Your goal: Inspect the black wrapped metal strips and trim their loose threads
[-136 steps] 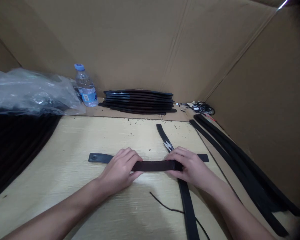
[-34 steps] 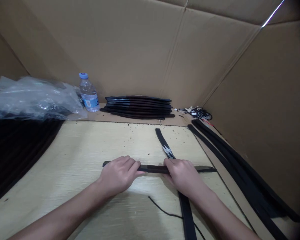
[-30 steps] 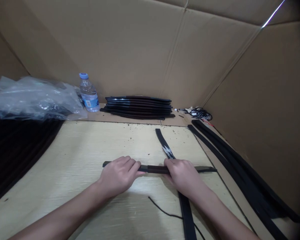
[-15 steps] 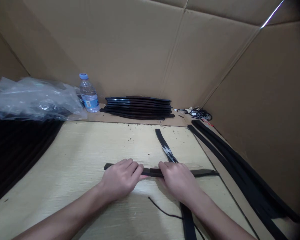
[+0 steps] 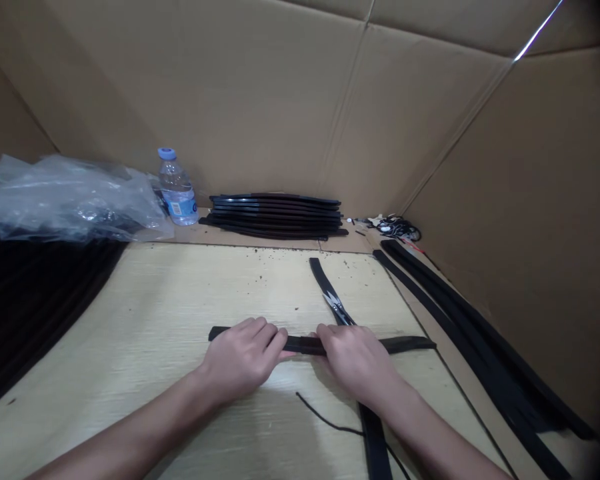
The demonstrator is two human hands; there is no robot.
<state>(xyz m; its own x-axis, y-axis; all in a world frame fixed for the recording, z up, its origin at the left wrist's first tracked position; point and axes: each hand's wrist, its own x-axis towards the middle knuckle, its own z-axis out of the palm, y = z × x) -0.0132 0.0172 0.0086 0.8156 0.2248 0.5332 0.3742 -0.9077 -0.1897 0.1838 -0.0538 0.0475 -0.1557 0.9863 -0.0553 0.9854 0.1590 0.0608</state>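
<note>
A black flat strap (image 5: pixel 407 345) lies crosswise in front of me, with a slightly browner section between my hands. My left hand (image 5: pixel 250 353) is closed around it near its left end. Farther right, my right hand (image 5: pixel 353 360) grips the same strap, and its right end sticks out past the fingers. Thumbs and undersides of both hands are mostly hidden. Just beyond the right hand, thread snips (image 5: pixel 336 307) with bare metal blades rest on another black strap (image 5: pixel 375 443), which runs beneath the held one. A thin black cord (image 5: pixel 325 421) lies nearer to me.
At the back, a stack of black strips (image 5: pixel 275 215) stands beside a water bottle (image 5: pixel 179 193). Clear plastic bags (image 5: pixel 70 200) cover part of a dark pile (image 5: pixel 35 300) at left. Long black straps (image 5: pixel 460 327) line the right edge, near tangled cords (image 5: pixel 397 227). Cardboard walls (image 5: pixel 260 93) enclose the table.
Both hands keep their grip in nearly the same place. The browner section of the strap between them looks slightly turned. The whole view has shifted a little.
</note>
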